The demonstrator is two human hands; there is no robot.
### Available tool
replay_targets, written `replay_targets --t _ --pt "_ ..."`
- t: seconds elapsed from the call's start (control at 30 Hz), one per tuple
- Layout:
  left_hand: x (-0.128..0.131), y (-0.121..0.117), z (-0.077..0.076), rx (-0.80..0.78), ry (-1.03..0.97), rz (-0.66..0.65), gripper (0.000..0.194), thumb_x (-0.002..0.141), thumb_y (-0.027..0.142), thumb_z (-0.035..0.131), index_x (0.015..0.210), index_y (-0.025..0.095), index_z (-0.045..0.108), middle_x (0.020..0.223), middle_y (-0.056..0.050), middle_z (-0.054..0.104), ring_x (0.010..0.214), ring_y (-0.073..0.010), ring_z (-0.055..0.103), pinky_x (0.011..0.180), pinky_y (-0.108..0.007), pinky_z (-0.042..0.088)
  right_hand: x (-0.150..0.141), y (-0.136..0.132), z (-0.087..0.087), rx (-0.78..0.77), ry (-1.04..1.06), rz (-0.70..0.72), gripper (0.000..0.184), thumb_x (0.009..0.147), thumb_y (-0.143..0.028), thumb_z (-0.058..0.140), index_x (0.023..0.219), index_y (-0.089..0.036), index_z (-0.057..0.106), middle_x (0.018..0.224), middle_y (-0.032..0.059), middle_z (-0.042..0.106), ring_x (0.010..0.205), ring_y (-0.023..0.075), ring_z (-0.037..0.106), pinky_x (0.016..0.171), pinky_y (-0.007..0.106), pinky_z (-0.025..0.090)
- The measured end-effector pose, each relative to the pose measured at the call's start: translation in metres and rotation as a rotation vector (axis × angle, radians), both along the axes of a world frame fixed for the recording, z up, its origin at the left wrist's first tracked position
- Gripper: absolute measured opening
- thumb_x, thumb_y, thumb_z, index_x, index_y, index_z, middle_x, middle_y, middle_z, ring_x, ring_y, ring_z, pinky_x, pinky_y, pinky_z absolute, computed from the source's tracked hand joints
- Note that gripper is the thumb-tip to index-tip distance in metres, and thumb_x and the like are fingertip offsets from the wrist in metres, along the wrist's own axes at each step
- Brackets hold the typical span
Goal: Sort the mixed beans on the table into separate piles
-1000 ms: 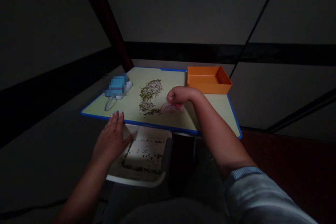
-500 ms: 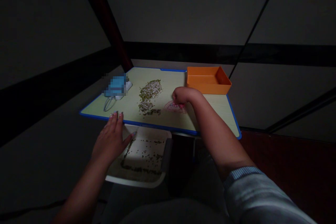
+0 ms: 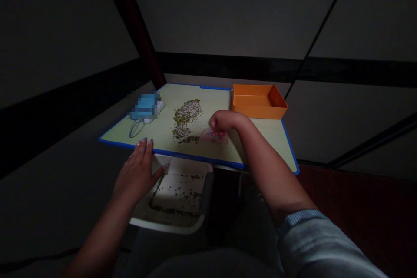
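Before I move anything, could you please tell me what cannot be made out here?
All in the head view:
Grip of the right hand on the pink curved thing: fingertips hidden by the hand itself.
Blue item: blurred by pixelation.
White bin: left side covered by the left hand and forearm.
Bits on the board: too small to identify.
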State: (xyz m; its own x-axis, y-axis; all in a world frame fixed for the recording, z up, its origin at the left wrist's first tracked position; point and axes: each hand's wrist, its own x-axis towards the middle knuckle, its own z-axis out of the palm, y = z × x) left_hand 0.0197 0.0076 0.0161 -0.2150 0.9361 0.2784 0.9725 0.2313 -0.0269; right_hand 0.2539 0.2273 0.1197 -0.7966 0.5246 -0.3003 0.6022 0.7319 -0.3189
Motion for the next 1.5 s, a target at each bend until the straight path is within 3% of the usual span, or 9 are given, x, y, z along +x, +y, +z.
replay_targets --t 0.5,0.67,0.83,1.07,1.5 --pt "0.001 0.001 0.001 -0.006 -0.006 0.000 0.084 0.081 0.051 0.042 0.146 0.007 0.011 0.155 -0.022 0.015 0.144 -0.0321 0.015 0.113 -0.047 0.025 0.000 -0.003 0.005 0.124 -0.061 -0.051 0.023 0.082 -0.029 0.061 0.084 -0.009 0.073 0.075 0.0086 0.072 0.058 0.0119 0.058 0.058 0.025 0.039" --pt "0.001 0.000 0.001 0.000 -0.002 -0.003 0.084 0.080 0.052 0.041 0.146 0.008 0.011 0.156 -0.021 0.015 0.144 -0.0312 0.015 0.113 -0.047 0.025 0.006 0.003 0.005 0.033 0.017 -0.061 0.018 0.080 -0.019 0.058 0.085 -0.010 0.072 0.074 0.0062 0.072 0.056 0.0092 0.057 0.056 0.022 0.039" --pt "0.001 0.000 0.000 0.011 -0.008 -0.004 0.083 0.081 0.051 0.040 0.146 0.008 0.010 0.156 -0.020 0.015 0.144 -0.0306 0.015 0.112 -0.048 0.026 0.002 0.003 0.001 -0.003 0.032 -0.030 0.019 0.080 -0.025 0.060 0.086 -0.012 0.071 0.075 0.0053 0.072 0.054 0.0081 0.055 0.054 0.020 0.037" --pt "0.003 0.000 0.002 -0.009 -0.008 0.013 0.083 0.081 0.050 0.041 0.146 0.009 0.009 0.156 -0.020 0.015 0.144 -0.0310 0.015 0.111 -0.049 0.028 0.000 0.001 0.003 0.131 -0.060 -0.058 0.020 0.081 -0.027 0.061 0.083 -0.011 0.073 0.077 0.0079 0.073 0.060 0.0115 0.059 0.058 0.022 0.040" --pt "0.000 0.000 0.000 0.010 -0.011 -0.005 0.083 0.082 0.051 0.040 0.146 0.008 0.009 0.156 -0.021 0.014 0.144 -0.0319 0.015 0.113 -0.048 0.025 -0.004 -0.002 0.002 0.198 -0.053 -0.046 0.023 0.082 -0.028 0.058 0.088 -0.012 0.074 0.086 0.0100 0.074 0.068 0.0144 0.063 0.057 0.023 0.040"
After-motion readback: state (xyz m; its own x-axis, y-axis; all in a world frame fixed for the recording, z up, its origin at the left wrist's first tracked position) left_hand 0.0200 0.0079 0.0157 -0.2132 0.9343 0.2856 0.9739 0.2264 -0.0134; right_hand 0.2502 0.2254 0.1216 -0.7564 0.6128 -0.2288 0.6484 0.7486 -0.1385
